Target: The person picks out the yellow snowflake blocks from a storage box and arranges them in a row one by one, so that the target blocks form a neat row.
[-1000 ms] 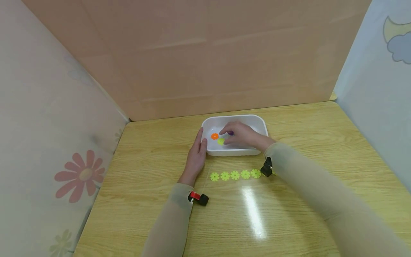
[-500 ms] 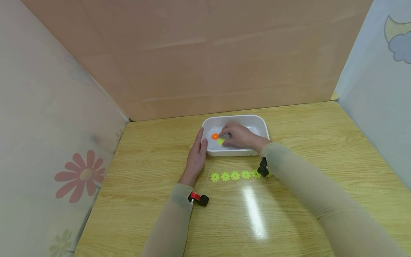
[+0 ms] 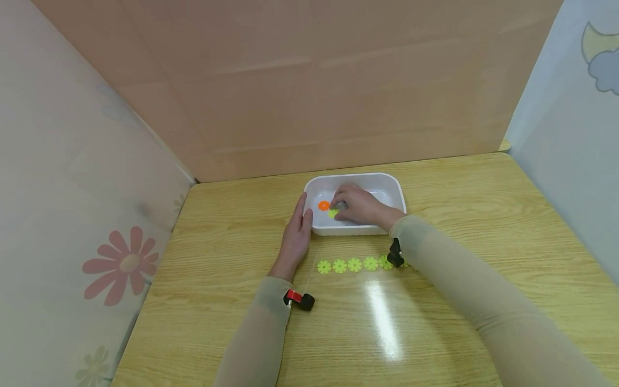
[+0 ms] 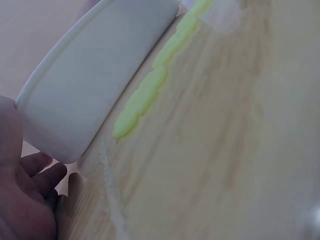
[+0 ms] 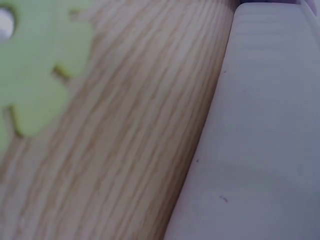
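Observation:
My left hand (image 3: 296, 236) rests against the left end of a white plastic tray (image 3: 355, 230), fingers straight along its wall and thumb near the front corner. In the left wrist view its thumb (image 4: 9, 132) meets the tray's rim. My right hand (image 3: 360, 205) reaches into the tray with bent fingers. Its thumb and forefinger are right at a yellow notched disc (image 3: 333, 213), and a greyish patch shows between them; I cannot tell whether they pinch anything. An orange notched disc (image 3: 323, 206) lies just left of the fingertips, on the tray floor.
In front of the tray runs a row of several yellow notched discs (image 3: 354, 264), its right end partly hidden by the right wrist's black camera (image 3: 395, 257). A thin pale strand (image 4: 112, 195) lies near the row's left end. A tan panel (image 3: 309, 91) stands behind the table.
The right hand and forearm have shifted slightly left and the fingers have drawn closer together inside the tray. A dark purple spot by the fingers no longer shows. The left hand stays put.

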`<state>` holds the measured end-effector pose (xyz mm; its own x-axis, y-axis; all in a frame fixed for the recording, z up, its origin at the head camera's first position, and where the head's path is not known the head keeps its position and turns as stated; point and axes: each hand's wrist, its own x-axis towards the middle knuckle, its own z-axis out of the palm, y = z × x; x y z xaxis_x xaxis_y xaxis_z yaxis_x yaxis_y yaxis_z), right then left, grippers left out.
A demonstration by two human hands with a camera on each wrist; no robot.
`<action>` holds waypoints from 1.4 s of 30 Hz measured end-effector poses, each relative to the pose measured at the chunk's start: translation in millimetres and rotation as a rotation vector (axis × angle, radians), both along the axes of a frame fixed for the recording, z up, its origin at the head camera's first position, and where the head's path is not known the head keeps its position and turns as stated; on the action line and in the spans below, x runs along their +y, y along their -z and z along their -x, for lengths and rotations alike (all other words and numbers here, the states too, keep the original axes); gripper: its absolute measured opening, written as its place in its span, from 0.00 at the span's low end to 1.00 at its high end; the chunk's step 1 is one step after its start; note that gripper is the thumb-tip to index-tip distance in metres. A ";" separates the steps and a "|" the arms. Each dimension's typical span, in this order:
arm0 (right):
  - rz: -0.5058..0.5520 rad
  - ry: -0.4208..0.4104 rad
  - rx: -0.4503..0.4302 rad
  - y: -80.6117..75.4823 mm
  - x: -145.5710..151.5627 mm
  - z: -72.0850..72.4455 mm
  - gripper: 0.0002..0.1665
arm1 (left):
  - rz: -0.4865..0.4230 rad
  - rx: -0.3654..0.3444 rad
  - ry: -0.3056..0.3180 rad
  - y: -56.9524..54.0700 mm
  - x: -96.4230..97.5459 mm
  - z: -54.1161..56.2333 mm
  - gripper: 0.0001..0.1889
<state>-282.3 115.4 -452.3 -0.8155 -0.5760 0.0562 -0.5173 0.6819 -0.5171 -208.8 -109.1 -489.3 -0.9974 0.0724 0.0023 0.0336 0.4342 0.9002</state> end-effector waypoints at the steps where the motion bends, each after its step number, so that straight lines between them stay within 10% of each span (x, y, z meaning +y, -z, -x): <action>1: 0.003 0.003 -0.002 0.7 0.0 0.3 0.16 | 0.004 0.003 0.000 0.2 -0.1 0.2 0.30; 42: 0.031 0.074 -0.018 -0.8 2.8 -0.4 0.18 | 0.011 -0.003 -0.009 -0.3 4.3 1.7 0.30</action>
